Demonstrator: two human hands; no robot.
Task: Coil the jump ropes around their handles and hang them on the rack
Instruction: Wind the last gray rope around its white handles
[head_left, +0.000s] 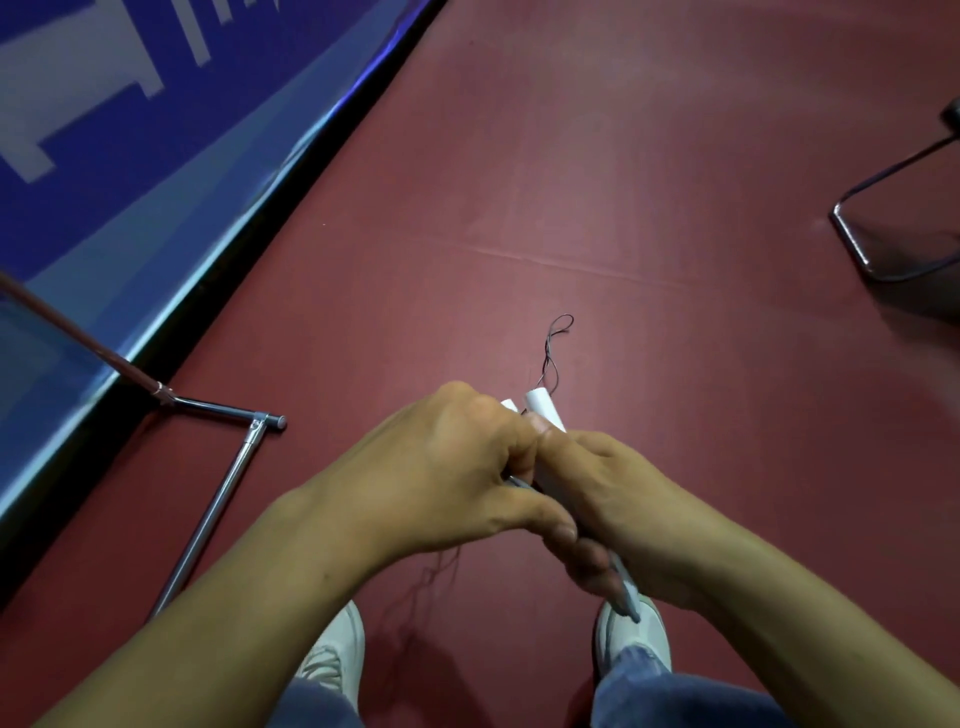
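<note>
Above the red floor, left hand and right hand clasp two white handles (one rope).

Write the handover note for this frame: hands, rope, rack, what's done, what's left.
Hands: left hand and right hand both grip the two white handles, held together side by side.
Rope: loose, with a loop on the floor ahead and strands dangling under the left hand. No wraps are visible on the handles.
Rack: to the left, only its base in view.
Done: handles gathered.
Left: coil the rope round the handles, then hang them on the rack.
</note>
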